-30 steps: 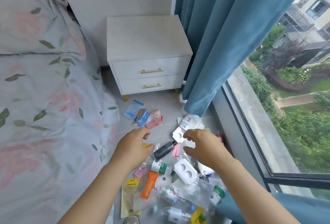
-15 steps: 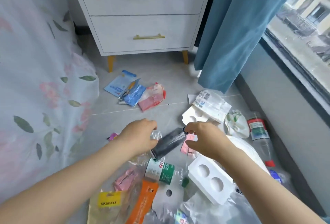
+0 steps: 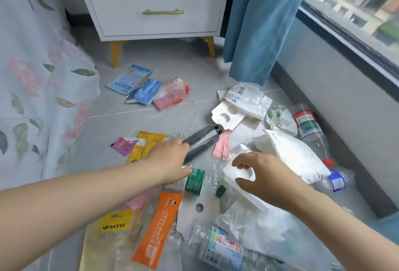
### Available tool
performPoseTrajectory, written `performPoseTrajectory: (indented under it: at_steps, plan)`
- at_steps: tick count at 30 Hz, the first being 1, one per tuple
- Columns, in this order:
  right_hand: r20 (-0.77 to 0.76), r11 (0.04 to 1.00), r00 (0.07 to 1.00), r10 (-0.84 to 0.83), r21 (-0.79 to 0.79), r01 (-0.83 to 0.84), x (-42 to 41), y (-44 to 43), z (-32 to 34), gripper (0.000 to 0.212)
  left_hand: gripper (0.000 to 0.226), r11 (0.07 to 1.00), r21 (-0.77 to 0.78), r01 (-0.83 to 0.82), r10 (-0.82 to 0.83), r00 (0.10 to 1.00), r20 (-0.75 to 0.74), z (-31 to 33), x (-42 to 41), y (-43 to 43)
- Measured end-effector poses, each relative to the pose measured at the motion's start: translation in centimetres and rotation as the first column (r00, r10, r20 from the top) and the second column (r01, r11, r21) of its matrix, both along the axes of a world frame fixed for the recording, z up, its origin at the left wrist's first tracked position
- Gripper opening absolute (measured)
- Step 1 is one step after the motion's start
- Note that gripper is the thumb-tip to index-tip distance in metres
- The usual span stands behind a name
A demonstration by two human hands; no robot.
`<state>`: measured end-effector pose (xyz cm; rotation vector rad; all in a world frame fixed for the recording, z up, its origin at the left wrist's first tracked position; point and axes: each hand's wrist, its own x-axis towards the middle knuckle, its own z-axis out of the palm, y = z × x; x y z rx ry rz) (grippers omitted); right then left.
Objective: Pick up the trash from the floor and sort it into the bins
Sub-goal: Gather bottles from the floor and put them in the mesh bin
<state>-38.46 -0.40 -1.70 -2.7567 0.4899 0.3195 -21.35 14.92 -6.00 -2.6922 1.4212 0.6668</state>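
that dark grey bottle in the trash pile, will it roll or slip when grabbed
The dark grey bottle lies on its side and is round, so it would likely roll if nudged. Its glossy surface may be slippery; it looks rigid.

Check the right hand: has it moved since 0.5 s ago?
Yes. The right hand left the dark bottle's cap end and drew back toward the person, past the pink strip, to the white insert.
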Motion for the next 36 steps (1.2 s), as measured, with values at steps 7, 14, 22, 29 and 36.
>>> performPoseTrajectory:
  at_steps: [7, 14, 22, 29, 36]
  plan:
    - [-0.047, 0.998, 0.997, 0.062, -0.004, -0.062, 0.2, 1.7, -1.4, 0.042, 0.044, 0.996, -0.034, -0.082, 0.080, 0.996, -0.038, 0.0, 0.6, -0.4]
    - [-0.181, 0.990, 0.976, 0.125, -0.048, -0.136, 2.1, 2.6, -4.5, 0.046, 0.046, 0.993, 0.004, -0.118, 0.118, 0.993, -0.011, -1.4, 2.0, -2.2]
    - [-0.263, 0.978, 0.954, 0.144, -0.106, -0.177, 3.2, 2.2, -7.2, 0.070, 0.056, 0.985, 0.014, -0.170, 0.170, 0.984, -0.059, -3.8, 3.5, -2.3]
    - [-0.201, 0.980, 0.963, 0.177, -0.053, -0.191, 4.3, 2.7, -8.4, 0.074, 0.059, 0.977, 0.004, -0.214, 0.213, 0.972, -0.101, -4.9, 3.6, -2.6]
    - [-0.192, 0.992, 0.975, 0.111, -0.041, -0.121, 3.1, 1.9, -7.6, 0.069, 0.050, 0.957, -0.019, -0.289, 0.282, 0.947, -0.155, -4.1, 4.0, -1.6]
